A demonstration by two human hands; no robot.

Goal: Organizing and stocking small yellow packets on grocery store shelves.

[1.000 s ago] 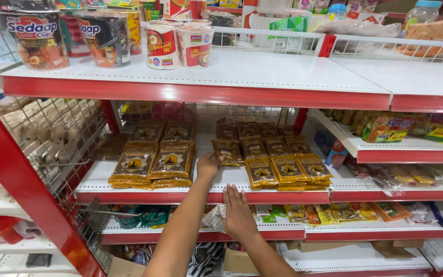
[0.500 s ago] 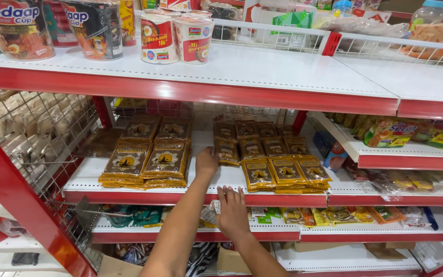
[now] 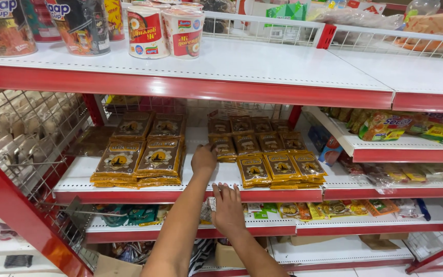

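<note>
A tall shop shelving unit of white metal boards with red front edges [image 3: 196, 88] fills the view, its red upright post [image 3: 11, 215] slanting down the left side over a pale tiled floor [image 3: 426, 272]. The top white board carries large printed noodle cups with red and white labels [image 3: 166, 31] and darker tubs [image 3: 80, 25] to their left, with a white wire fence [image 3: 283, 25] behind them. A wire mesh side panel [image 3: 32, 138] closes the left bay. To the right, a neighbouring shelf [image 3: 401, 149] holds yellow and green snack packets [image 3: 385, 125].

On the middle white board [image 3: 216, 177] lie two groups of flat brown and yellow foil packets: bigger stacks on the left [image 3: 139, 159] and smaller ones in rows on the right [image 3: 278, 166]. The board below holds mixed small green and yellow sachets [image 3: 329, 208] (their fronts too small to tell apart).

The left hand [image 3: 203, 159] reaches onto the middle board, fingers curled over the near edge of a small brown packet [image 3: 225, 147] at the left end of the right group; whether it actually grips the packet cannot be told. The right hand [image 3: 227, 208] rests flat and open, fingers spread, against the red front lip of the middle board, holding nothing.
</note>
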